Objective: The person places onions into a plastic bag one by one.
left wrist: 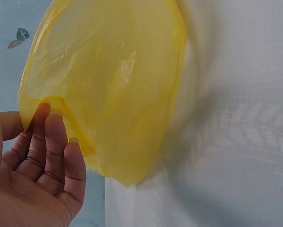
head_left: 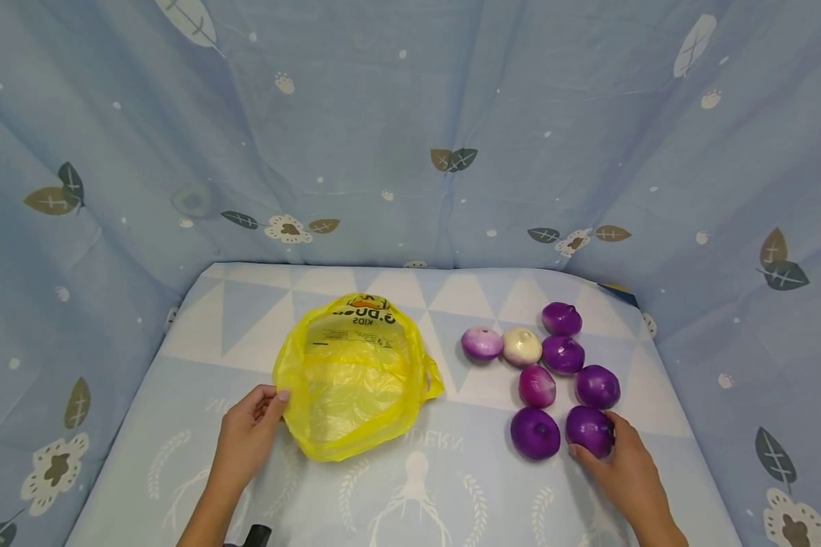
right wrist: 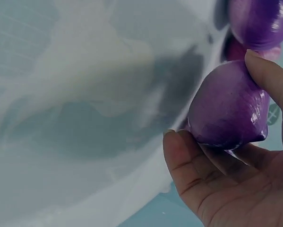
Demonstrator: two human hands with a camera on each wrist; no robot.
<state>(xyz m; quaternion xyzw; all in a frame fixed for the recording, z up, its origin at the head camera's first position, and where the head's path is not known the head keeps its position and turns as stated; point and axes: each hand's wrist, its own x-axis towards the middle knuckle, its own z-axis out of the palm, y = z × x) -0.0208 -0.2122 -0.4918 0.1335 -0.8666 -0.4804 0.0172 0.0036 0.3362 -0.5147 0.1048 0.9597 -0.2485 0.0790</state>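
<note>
The left hand [head_left: 249, 429] pinches the rim of the yellow bag [head_left: 352, 387] between thumb and fingers; the bag sits left of centre in the head view, its mouth gaping. At the lower right, the right hand [head_left: 626, 469] grips the held onion [head_left: 590, 431], thumb on one side and fingers curled round the other; whether it is clear of the desk [head_left: 492, 475] I cannot tell.

To do this well, keep the left pinch light and on the rim alone, since thin plastic would likely crease or slip if tugged. Take the onion round its widest part, as its skin looks slick, and move it away from its close neighbours without nudging them.

Counted: one bag; eight onions, all in the right half of the frame, seven purplish and one pale onion [head_left: 522, 346]; two hands, both occupied.
</note>
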